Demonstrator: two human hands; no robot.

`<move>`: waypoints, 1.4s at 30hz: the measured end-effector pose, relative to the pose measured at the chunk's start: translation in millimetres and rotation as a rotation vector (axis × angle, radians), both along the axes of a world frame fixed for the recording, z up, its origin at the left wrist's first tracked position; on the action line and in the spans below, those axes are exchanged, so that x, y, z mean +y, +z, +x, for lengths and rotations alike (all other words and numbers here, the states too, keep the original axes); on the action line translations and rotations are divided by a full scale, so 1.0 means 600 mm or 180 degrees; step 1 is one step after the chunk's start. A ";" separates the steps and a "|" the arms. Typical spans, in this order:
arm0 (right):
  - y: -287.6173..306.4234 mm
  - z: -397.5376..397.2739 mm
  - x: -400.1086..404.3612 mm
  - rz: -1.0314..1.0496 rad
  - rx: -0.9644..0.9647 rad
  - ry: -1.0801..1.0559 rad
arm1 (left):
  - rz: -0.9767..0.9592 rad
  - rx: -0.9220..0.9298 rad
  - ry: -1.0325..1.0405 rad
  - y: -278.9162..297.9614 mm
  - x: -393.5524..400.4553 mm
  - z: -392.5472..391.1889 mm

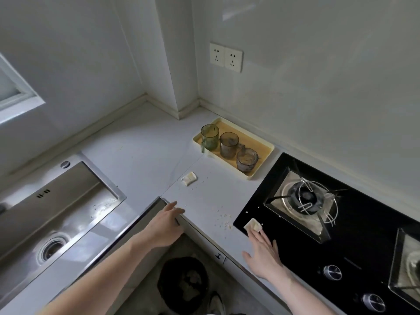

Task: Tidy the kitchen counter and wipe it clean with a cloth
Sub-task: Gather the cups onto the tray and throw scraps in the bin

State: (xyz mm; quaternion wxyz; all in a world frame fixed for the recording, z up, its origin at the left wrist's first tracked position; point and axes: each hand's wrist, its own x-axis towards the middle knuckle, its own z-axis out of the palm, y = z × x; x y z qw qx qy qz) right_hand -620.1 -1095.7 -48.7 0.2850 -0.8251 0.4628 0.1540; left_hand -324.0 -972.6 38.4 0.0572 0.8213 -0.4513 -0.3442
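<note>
Nearest me, my right hand (263,251) lies flat and open on the front corner of the black hob (363,235), fingertips (258,234) just touching a small pale scrap (253,225); nothing is pinched. I judge the scrap light and soft, easy to skid on the glossy glass, so I would pinch it at its near edge between thumb and forefinger. My left hand (167,226) rests open on the table (147,144) edge, holding nothing. A second scrap (189,178) lies farther back on the table, with crumbs (225,220) scattered between. Beyond stands a yellow tray (261,145) with three glass cups (229,144), probably fragile. The sink (52,212) sits left. I see no cloth.
</note>
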 end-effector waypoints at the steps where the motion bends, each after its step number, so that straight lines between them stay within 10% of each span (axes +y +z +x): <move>1: 0.003 0.000 -0.001 0.0019 -0.0017 0.0022 | 0.0095 -0.0062 -0.0009 -0.006 -0.023 0.010; 22: -0.004 -0.008 -0.015 0.0151 0.0333 0.0312 | 0.0733 -0.0586 -0.0185 -0.135 -0.259 0.079; 31: 0.053 -0.033 0.023 0.0617 -0.1031 -0.0511 | -0.0876 0.0122 0.0699 -0.086 -0.027 -0.053; 42: 0.064 0.004 0.124 0.1254 -0.1387 -0.0280 | 0.0492 0.1293 0.1731 -0.183 0.160 -0.113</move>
